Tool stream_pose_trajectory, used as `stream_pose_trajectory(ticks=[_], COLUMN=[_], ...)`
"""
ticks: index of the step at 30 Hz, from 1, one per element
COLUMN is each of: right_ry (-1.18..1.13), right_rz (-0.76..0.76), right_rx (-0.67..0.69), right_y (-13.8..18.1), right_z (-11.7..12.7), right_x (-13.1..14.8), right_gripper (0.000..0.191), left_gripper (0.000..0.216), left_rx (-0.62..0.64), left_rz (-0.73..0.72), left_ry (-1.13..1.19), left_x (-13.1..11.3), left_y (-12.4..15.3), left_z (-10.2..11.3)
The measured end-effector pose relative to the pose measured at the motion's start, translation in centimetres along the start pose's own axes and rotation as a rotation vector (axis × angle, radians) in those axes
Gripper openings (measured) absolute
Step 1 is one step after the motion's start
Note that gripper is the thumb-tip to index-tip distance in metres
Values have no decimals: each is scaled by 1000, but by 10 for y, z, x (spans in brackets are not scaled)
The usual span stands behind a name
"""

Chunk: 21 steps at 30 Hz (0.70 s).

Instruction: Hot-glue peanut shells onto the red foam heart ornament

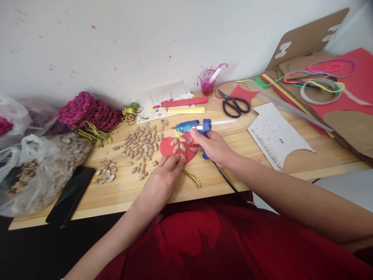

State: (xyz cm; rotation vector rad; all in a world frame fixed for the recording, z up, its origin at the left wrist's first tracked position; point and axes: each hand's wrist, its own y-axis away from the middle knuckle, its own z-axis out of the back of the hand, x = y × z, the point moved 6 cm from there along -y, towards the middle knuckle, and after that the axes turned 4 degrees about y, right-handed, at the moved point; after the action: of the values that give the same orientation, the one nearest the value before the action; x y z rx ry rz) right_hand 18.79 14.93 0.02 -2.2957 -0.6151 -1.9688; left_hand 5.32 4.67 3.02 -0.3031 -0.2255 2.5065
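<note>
**Position.** The hot-glue gun (192, 126) is held above the wooden table (221, 175), just beyond the red foam heart (167, 147), at its 1 o'clock. The right hand (214, 146) is clamped on the grip, with the fingers curled around it and the thumb along the near side of the body. The left hand (164, 175) lies at the heart's 6 o'clock. Its fingers are extended and close together, and the tips press on the heart's near edge.

**Orientation.** The gun's long axis runs from 9 to 3 o'clock. The nozzle points to 9 o'clock, and the glue stick (224, 122) projects at 3 o'clock. Three peanut shells (180, 147) lie on the heart, below the barrel.

**Obscured items.**
- The right palm covers the grip and trigger.
- Contact between the nozzle and the foam cannot be determined.
- The black cord (227, 181) leaves the table edge at 5 o'clock and disappears against the red garment.
- The left fingertips cover part of the heart's edge.
</note>
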Motion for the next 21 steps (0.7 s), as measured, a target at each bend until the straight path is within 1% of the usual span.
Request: stream_pose_trajectory(ticks=[4, 10, 14, 17, 19, 21], right_ry=[-4, -12, -1, 2, 4, 2], right_rz=[-4, 11, 26, 23, 19, 18], right_rx=[8, 11, 29, 28, 17, 18], right_y=[1, 0, -2, -2, -3, -3], right_z=[-2, -1, 0, 0, 1, 1], right_x=[2, 0, -2, -4, -4, -4], right_gripper=[32, 34, 36, 34, 34, 34], left_gripper=[41, 42, 53, 58, 58, 58], left_rx=[18, -33, -129, -217, -259, -264], left_rz=[-5, 28, 90, 195, 260, 266], left_ry=[-14, -21, 59, 137, 142, 109], left_x=[-4, -5, 3, 14, 19, 17], left_y=[-1, 1, 7, 12, 15, 16], left_z=[1, -1, -1, 7, 11, 12])
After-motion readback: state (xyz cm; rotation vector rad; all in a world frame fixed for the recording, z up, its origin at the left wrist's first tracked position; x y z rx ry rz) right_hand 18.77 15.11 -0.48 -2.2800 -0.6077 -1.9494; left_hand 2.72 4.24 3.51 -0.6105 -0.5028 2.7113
